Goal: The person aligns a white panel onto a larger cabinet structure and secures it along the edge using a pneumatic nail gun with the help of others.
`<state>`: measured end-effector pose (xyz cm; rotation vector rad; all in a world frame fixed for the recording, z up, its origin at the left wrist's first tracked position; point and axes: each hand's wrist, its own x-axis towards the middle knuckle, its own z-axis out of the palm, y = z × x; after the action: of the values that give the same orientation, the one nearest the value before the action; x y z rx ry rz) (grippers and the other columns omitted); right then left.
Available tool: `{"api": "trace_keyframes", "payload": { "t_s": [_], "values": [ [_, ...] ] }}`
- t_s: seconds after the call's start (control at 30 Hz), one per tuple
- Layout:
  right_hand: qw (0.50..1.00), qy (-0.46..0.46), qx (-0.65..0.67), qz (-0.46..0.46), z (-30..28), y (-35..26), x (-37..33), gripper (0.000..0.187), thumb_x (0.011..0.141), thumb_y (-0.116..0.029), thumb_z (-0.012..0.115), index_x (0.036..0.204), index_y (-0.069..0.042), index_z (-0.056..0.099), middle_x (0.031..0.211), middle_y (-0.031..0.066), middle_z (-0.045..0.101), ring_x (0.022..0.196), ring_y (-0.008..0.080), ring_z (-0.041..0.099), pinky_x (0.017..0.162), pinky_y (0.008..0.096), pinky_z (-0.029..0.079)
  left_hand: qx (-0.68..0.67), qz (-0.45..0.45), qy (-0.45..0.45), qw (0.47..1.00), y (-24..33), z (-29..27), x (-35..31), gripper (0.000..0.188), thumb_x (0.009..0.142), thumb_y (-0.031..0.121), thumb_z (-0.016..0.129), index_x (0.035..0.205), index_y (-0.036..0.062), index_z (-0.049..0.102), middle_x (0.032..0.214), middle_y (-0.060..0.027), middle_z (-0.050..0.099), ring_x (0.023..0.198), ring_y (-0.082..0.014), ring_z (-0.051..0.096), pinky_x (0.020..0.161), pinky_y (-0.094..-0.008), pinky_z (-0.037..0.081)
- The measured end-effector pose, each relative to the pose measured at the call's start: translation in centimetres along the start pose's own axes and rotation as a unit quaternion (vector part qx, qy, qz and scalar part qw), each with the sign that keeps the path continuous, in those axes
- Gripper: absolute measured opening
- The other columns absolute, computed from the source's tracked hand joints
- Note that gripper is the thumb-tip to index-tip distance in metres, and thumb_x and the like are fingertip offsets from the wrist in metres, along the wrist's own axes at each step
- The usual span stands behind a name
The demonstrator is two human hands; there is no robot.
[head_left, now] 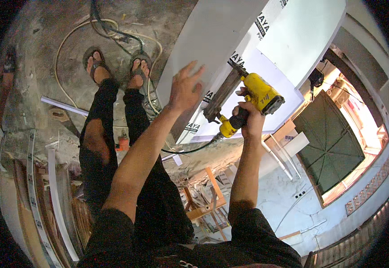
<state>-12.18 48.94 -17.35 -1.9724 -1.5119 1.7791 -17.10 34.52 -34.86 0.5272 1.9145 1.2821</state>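
My right hand is wrapped round the dark grip of a yellow pneumatic nail gun. The gun's dark magazine lies across the view of a large white panel structure, printed along its edges; whether the two touch, I cannot tell. A dark air hose runs from the fitting at the gun's handle toward the left. To the left of the gun, my left hand is open with its fingers apart, holding nothing. It appears over the grey face of the panel structure; contact is unclear.
Looped hoses lie on the concrete floor around my sandalled feet. A handsaw, a white strip and a red-orange object are near my legs. Long boards stand at lower left; a wooden frame is behind.
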Motion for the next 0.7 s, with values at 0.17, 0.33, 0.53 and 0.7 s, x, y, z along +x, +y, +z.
{"api": "trace_keyframes", "payload": {
  "t_s": [0.17,0.33,0.53,0.7],
  "values": [
    [0.998,-0.013,-0.051,0.019,-1.2,0.4,-2.6,0.042,0.073,0.004,0.057,0.114,0.005,0.057,0.1,0.0126,0.063,0.056,0.018,0.058,0.054,0.0291,0.049,-0.048,0.02,0.046,0.998,-0.5,0.0,4.8,0.052,0.087,0.027,0.067,0.133,0.0061,0.056,0.136,-0.0176,0.054,0.125,-0.0361,0.05,0.105,-0.0461,0.039],
    [0.998,0.01,-0.053,0.02,-0.6,3.7,-3.8,0.04,0.072,0.004,0.058,0.112,0.005,0.058,0.096,0.0117,0.064,0.057,0.0172,0.059,0.055,0.0278,0.049,-0.059,0.092,0.07,0.992,1.9,0.3,10.5,0.065,0.082,0.047,0.072,0.129,0.0042,0.059,0.126,-0.018,0.062,0.117,-0.0329,0.057,0.103,-0.0425,0.043],
    [0.998,0.011,-0.06,0.009,-1.0,3.7,-3.3,0.047,0.072,0.008,0.057,0.119,0.003,0.055,0.105,0.014,0.063,0.058,0.0181,0.059,0.053,0.0286,0.05,0.0,0.126,0.027,0.992,3.2,2.0,12.7,0.072,0.079,0.054,0.073,0.135,0.0112,0.057,0.139,-0.0153,0.053,0.128,-0.0322,0.05,0.109,-0.042,0.038],
    [0.998,0.015,-0.065,0.012,-1.2,3.4,-3.3,0.031,0.07,0.003,0.067,0.1,0.003,0.056,0.091,0.0092,0.061,0.057,0.0156,0.059,0.055,0.0279,0.048,0.01,0.135,0.033,0.99,2.6,2.6,12.5,0.074,0.077,0.057,0.072,0.135,0.0129,0.057,0.14,-0.0134,0.052,0.128,-0.0325,0.05,0.109,-0.043,0.038]
  ]
}}
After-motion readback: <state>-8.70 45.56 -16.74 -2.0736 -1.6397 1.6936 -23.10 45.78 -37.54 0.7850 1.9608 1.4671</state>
